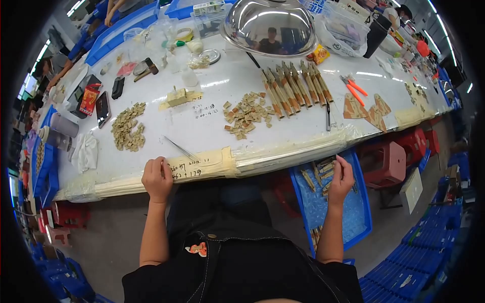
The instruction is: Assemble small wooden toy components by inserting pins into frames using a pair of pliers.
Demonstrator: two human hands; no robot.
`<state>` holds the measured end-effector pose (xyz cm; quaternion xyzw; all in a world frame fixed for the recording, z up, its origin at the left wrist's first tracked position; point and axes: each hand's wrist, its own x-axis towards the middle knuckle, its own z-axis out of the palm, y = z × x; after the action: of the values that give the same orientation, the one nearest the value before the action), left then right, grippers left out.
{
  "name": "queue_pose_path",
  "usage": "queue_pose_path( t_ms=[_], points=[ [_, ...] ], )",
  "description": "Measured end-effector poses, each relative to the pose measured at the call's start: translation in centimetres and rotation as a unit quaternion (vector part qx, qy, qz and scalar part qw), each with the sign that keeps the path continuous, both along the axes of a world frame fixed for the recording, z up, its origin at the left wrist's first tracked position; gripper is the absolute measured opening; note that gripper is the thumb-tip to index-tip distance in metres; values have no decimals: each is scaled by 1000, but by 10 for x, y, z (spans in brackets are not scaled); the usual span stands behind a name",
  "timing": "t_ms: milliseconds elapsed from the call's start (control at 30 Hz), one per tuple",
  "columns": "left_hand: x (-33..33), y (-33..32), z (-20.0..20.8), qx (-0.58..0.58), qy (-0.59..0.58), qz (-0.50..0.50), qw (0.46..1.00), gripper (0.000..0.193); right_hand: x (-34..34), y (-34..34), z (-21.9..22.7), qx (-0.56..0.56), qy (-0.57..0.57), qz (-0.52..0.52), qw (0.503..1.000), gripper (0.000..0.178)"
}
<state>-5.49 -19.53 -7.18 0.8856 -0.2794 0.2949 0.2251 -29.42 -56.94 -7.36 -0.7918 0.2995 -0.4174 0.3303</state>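
At the table's front edge, my left hand (157, 178) is closed, its fingertips pressed together beside a strip of tan tape (202, 164) with handwriting. Whatever it may hold cannot be made out. Steel tweezers (181, 148) lie just beyond it. My right hand (340, 179) hovers over a blue tray (367, 214) below the table edge, fingers loosely curled and thumb apart, with nothing visible in it. Long tan pieces (323, 171) lie in the tray. Two heaps of small tan chips, a left heap (126, 129) and a middle heap (247, 116), rest on the tabletop.
A row of pointed tan-and-brown bundles (293, 91) stands behind the middle heap, below a shiny metal dome (270, 28). Red-handled pliers (355, 91), flat tan pieces (376, 111), a phone (103, 109) and a white cloth (86, 152) lie around. Red stools (386, 164) stand at right.
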Motion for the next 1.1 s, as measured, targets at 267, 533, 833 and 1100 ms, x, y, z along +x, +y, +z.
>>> queue_pose_path(
  t_ms=[267, 533, 833, 1100],
  points=[
    [7, 9, 21, -233, 215, -92, 944, 12, 187, 24, 31, -235, 121, 98, 960, 17],
    [125, 43, 89, -369, 244, -198, 875, 14, 208, 4, 20, -175, 345, 15, 922, 18],
    [206, 47, 74, -418, 200, -209, 861, 12, 227, 91, 74, 376, -6, 240, 895, 11],
    [200, 54, 89, -519, 399, -354, 668, 32, 351, 307, 97, 447, 46, 521, 726, 12]
  ],
)
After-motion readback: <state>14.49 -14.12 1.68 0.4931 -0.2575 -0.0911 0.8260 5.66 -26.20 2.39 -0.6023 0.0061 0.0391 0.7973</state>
